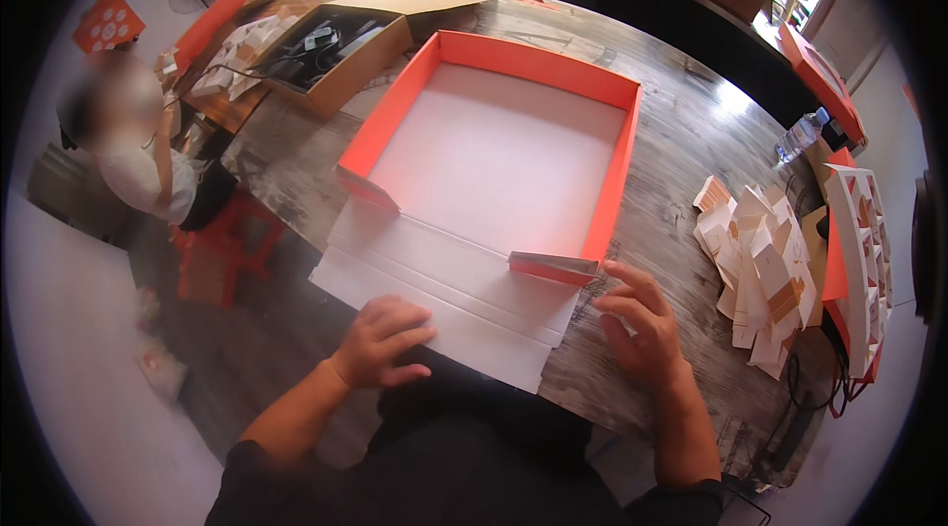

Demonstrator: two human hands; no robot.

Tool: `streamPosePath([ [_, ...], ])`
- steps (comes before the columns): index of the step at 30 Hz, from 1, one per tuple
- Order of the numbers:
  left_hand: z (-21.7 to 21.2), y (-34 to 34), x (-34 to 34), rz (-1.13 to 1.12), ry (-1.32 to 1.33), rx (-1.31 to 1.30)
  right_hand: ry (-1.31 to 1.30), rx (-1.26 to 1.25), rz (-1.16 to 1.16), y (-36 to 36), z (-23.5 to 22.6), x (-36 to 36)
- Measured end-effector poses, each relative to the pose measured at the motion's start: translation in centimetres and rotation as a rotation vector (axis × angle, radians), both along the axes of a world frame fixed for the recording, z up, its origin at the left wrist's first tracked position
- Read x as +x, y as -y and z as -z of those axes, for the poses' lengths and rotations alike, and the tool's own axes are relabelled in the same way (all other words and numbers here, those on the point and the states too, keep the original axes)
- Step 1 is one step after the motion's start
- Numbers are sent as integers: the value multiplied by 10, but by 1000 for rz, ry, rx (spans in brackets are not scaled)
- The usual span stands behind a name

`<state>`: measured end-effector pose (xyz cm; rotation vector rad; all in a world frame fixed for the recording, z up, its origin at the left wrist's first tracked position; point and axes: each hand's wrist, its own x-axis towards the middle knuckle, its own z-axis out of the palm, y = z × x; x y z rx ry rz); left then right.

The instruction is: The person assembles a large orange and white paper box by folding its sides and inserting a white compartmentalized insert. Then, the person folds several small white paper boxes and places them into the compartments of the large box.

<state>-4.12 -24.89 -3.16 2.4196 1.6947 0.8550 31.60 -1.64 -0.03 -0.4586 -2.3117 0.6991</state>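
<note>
At the far left a seated person (pixel 128 146) is beside a red stool (pixel 222 240), well apart from the work. Behind, on the table's far left corner, an open brown cardboard carton (pixel 341 42) holds dark items.

The left hand (pixel 380 340) comes in from the lower edge, forearm bare and angled up toward the middle. It lies palm down with the fingers loosely curled and the fingertips resting on the near edge of the flat white flap (pixel 444 294); it presses rather than grips, holding nothing.

That flap belongs to a large orange box (pixel 494 146), white inside, which sits in the middle of the wooden table (pixel 691 131). Three orange walls stand upright; the near side is folded down flat toward the person, overhanging the table edge, with a short orange tab standing at each near corner.

The right hand (pixel 637 323) rests on the table just right of the flap, beside the right corner tab. Its fingers are bent and spread, open, clasping nothing; the index finger points toward the tab.

Further right lies a heap of small white and tan folded cartons (pixel 760 274), then a white divided tray (pixel 864 249) at the edge, and a clear plastic bottle (pixel 802 134) behind them.
</note>
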Motion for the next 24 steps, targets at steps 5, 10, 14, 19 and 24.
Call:
streamPosePath([
  [5,-28,-16,-11,-68,173,-73,-52,-31,-15,-3,8,3],
  [10,-85,-48,1,-169,137,-101,-36,-49,-28,-2,3,1],
  [14,-123,-89,27,-77,31,-81,-7,-56,17,0,2,1],
  [19,-123,-160,74,-41,17,-124,-15,-59,-1,-5,7,2],
  [24,-121,-225,132,-108,-245,-529,-6,-15,80,-12,13,14],
])
